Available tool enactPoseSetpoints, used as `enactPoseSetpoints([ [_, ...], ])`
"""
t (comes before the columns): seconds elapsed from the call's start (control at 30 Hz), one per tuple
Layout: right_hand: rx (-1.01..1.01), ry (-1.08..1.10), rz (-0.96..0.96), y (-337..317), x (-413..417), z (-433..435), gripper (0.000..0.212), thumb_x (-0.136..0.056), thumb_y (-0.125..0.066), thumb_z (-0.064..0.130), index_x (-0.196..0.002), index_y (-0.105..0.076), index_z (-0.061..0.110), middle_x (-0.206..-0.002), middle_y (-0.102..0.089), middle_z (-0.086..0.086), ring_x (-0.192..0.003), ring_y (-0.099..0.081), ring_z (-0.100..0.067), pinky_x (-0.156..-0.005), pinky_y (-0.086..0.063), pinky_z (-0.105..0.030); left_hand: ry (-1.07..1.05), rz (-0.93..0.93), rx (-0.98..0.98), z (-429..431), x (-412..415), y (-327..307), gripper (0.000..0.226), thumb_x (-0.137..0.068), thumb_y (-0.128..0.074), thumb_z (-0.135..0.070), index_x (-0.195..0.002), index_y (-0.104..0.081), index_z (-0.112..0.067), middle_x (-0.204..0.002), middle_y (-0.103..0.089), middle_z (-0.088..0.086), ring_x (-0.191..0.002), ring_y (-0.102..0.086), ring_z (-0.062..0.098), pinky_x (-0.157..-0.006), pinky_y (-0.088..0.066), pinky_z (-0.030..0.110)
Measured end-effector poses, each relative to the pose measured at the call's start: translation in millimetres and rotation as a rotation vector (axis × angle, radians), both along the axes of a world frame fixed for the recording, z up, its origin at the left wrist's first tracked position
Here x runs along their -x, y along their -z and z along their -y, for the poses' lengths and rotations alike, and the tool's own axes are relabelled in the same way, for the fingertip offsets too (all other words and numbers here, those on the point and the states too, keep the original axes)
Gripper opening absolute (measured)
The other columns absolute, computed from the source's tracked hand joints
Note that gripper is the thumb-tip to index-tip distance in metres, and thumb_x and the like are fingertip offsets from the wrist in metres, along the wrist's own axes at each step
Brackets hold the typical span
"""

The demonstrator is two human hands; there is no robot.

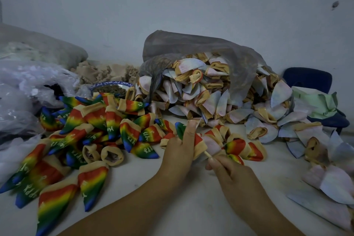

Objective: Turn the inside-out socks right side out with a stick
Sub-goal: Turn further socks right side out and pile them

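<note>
- My left hand (180, 145) grips the sock (210, 146) and my right hand (228, 170) pinches the stick (207, 155). I'd push straight along the sock into the toe (gently, so the tip doesn't pierce the knit).
- The sock lies mid-table, towards the near edge, and shows part pale lining, part rainbow print.

Bare left hand (179, 147), bare right hand (231, 176), 2 bare forearms (134, 207).
</note>
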State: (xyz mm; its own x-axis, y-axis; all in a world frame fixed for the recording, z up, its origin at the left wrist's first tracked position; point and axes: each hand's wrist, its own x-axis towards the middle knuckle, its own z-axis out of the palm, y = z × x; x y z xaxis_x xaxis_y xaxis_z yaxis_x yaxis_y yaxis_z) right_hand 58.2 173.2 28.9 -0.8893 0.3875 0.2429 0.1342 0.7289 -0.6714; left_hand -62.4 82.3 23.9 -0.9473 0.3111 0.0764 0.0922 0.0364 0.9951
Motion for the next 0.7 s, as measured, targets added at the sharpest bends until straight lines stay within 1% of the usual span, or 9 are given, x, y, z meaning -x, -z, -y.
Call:
enactPoseSetpoints([
  [0.07,-0.272,-0.012,-0.047,-5.7,-2.8,-9.6,0.044,-0.086,-0.020,0.064,-0.091,-0.057,0.041,-0.077,-0.063,0.009,-0.073,-0.056,-0.004,-0.066,-0.048,-0.025,-0.029,0.082,0.008,1.4,0.4,1.5,0.084,-0.050,-0.026,-0.089,-0.088,-0.058,-0.021,-0.074,-0.059,-0.012,-0.067,-0.056,0.000,-0.058,-0.043,0.016],
  [0.13,-0.484,-0.035,-0.099,-12.8,-5.8,-22.7,0.056,-0.084,-0.008,0.067,-0.096,-0.057,0.043,-0.074,-0.062,0.011,-0.067,-0.055,-0.003,-0.058,-0.043,-0.018,0.022,0.149,-0.045,1.7,-1.9,3.1,0.104,-0.049,-0.030,-0.088,-0.124,-0.055,-0.020,-0.103,-0.055,-0.009,-0.089,-0.052,0.008,-0.083,-0.040,0.022],
  [0.2,-0.615,-0.099,-0.153,-19.7,-8.3,-33.3,0.057,-0.092,-0.008,0.062,-0.092,-0.062,0.042,-0.069,-0.063,0.015,-0.059,-0.055,0.000,-0.048,-0.033,-0.011,0.082,0.160,-0.072,2.3,-4.9,1.6,0.120,-0.045,-0.038,-0.089,-0.141,-0.046,-0.018,-0.120,-0.057,-0.006,-0.099,-0.050,0.009,-0.092,-0.037,0.026],
  [0.3,-0.743,-0.146,-0.246,-21.4,-11.3,-47.0,0.046,-0.098,-0.027,0.053,-0.087,-0.069,0.037,-0.067,-0.065,0.019,-0.054,-0.058,-0.002,-0.043,-0.035,-0.013,0.148,0.171,-0.031,5.5,-6.5,-2.1,0.114,-0.035,-0.047,-0.087,-0.132,-0.049,-0.027,-0.099,-0.056,-0.017,-0.087,-0.051,-0.002,-0.083,-0.039,0.020],
  [0.4,-0.797,-0.118,-0.211,-22.4,-11.3,-51.8,0.037,-0.093,-0.038,0.050,-0.091,-0.072,0.037,-0.074,-0.068,0.020,-0.058,-0.060,-0.001,-0.050,-0.031,-0.010,0.208,0.194,0.018,7.4,-4.0,-3.6,0.131,-0.030,-0.049,-0.088,-0.144,-0.041,-0.025,-0.102,-0.051,-0.016,-0.093,-0.050,0.004,-0.090,-0.035,0.027],
  [0.47,-0.725,-0.105,-0.167,-26.2,-10.0,-45.4,0.039,-0.098,-0.032,0.053,-0.092,-0.068,0.042,-0.072,-0.063,0.025,-0.057,-0.053,0.004,-0.049,-0.027,-0.006,0.227,0.148,0.029,5.8,-5.3,-4.1,0.118,-0.038,-0.044,-0.090,-0.134,-0.052,-0.023,-0.101,-0.057,-0.017,-0.093,-0.054,0.001,-0.087,-0.037,0.020],
  [0.5,-0.640,-0.099,-0.134,-25.4,-8.0,-40.2,0.041,-0.096,-0.024,0.057,-0.093,-0.064,0.046,-0.071,-0.059,0.026,-0.059,-0.050,0.006,-0.049,-0.030,-0.008,0.207,0.122,0.006,3.8,-5.0,-3.5,0.095,-0.048,-0.043,-0.088,-0.115,-0.062,-0.023,-0.086,-0.063,-0.023,-0.083,-0.058,-0.006,-0.077,-0.040,0.009],
  [0.57,-0.326,-0.101,-0.045,-16.3,-5.8,-25.6,0.037,-0.087,-0.024,0.063,-0.087,-0.057,0.047,-0.074,-0.061,0.018,-0.069,-0.054,0.002,-0.059,-0.041,-0.014,0.147,0.080,-0.026,1.2,-9.5,-5.7,0.056,-0.066,-0.041,-0.080,-0.074,-0.053,-0.026,-0.048,-0.056,-0.028,-0.053,-0.054,-0.018,-0.049,-0.036,-0.002],
  [0.7,0.199,-0.029,0.015,-2.9,0.6,3.4,0.031,-0.096,-0.045,0.040,-0.074,-0.062,0.027,-0.065,-0.058,0.017,-0.063,-0.050,0.011,-0.053,-0.036,-0.006,0.098,0.038,-0.002,-2.7,-9.3,-0.6,0.069,-0.055,-0.033,-0.088,-0.060,-0.048,-0.021,-0.042,-0.051,-0.011,-0.041,-0.049,-0.006,-0.040,-0.037,0.008],
])
